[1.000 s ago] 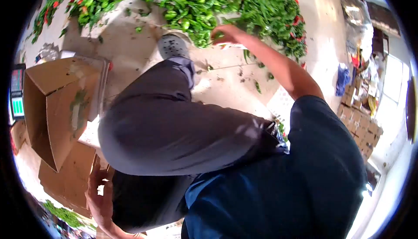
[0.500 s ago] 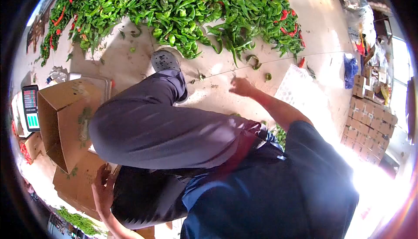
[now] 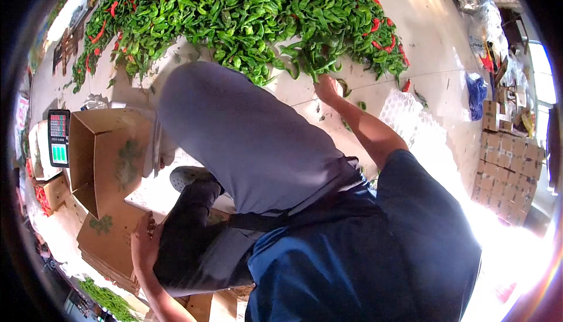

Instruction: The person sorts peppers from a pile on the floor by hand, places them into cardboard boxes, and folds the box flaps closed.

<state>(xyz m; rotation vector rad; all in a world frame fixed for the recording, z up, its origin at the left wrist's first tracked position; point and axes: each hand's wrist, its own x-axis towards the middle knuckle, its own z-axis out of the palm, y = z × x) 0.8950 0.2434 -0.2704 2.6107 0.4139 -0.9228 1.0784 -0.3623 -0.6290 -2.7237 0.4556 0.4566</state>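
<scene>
Has right hand (image 3: 328, 90) at far green peppers (image 3: 252, 20), left hand (image 3: 144, 243) beside cardboard (image 3: 110, 241) at left. Cannot tell state of fingers on either.

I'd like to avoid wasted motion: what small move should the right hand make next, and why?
Probably a short sideways shift of the right hand to the curled pepper: it lies right beside that hand, apart from the main pile, while the left hand is well away, by the cardboard.
</scene>
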